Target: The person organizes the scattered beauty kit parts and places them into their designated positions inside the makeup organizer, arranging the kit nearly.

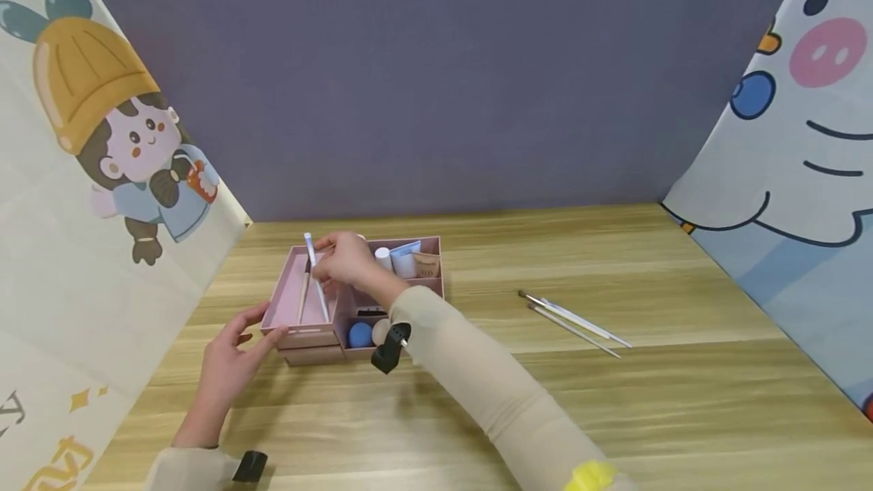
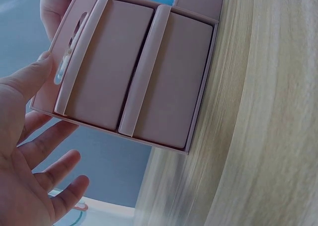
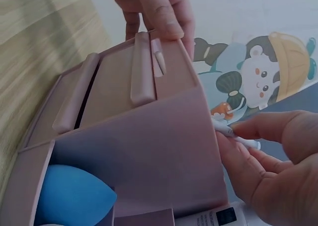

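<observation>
A pink desktop organizer (image 1: 310, 338) with two drawers (image 2: 174, 77) in its front stands at the left of the table. My left hand (image 1: 230, 358) holds its front left corner, thumb at the upper front edge and other fingers along the side. Over the top tray, my right hand (image 1: 348, 258) pinches a white makeup brush (image 1: 320, 295) between thumb and fingers. The brush slants down into the tray, its upper end above the fingers. Beside it in the tray lies another makeup brush (image 1: 303, 298) with a pale handle and dark ferrule.
Several thin makeup brushes (image 1: 586, 326) lie on the table to the right. In the organizer's other compartments are a blue makeup sponge (image 1: 360, 335), a beige sponge (image 1: 380, 332), a white-capped bottle (image 1: 383, 258) and tubes (image 1: 426, 265). Printed panels flank the table; a grey panel (image 1: 436, 82) stands behind.
</observation>
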Demonstrator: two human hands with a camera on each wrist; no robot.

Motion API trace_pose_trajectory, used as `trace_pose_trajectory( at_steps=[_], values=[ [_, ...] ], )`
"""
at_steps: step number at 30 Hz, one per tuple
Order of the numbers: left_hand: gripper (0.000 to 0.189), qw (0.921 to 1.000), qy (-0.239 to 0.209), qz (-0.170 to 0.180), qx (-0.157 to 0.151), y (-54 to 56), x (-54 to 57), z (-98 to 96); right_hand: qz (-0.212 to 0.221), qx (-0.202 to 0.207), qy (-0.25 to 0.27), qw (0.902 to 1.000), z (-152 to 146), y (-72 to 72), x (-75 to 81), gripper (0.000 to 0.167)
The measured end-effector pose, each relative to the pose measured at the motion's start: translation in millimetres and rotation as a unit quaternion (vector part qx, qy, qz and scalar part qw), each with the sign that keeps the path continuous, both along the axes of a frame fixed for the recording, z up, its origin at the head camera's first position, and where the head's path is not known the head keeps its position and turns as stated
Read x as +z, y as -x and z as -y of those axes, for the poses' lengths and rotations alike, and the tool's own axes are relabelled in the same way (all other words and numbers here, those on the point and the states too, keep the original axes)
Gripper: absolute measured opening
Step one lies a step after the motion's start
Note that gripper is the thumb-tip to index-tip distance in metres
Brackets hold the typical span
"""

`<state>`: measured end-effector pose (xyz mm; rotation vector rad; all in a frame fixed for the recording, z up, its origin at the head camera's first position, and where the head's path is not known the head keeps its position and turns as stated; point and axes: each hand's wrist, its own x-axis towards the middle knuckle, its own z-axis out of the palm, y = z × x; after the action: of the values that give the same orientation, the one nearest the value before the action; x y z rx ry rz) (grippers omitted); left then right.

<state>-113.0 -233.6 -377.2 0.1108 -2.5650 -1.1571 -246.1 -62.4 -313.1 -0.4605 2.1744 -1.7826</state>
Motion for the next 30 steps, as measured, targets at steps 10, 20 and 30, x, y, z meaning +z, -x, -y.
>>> trace_pose_trajectory(
  at_steps=[10,20,30],
  values=[
    [0.052,1.0,0.003,-0.004,0.005,-0.6,-0.8,0.2,-0.003,0.001,-0.115,0.9933,9.9,1.2,4.1,0.042],
    [0.052,0.9999,0.007,-0.013,0.0,1.1,-0.6,0.1,-0.058,0.043,-0.254,0.9644,12.4,5.3,8.9,0.038],
    [0.052,1.0,0.003,-0.003,0.002,1.7,-0.5,1.0,-0.03,0.051,-0.211,0.9756,9.9,4.1,8.5,0.038]
  ],
)
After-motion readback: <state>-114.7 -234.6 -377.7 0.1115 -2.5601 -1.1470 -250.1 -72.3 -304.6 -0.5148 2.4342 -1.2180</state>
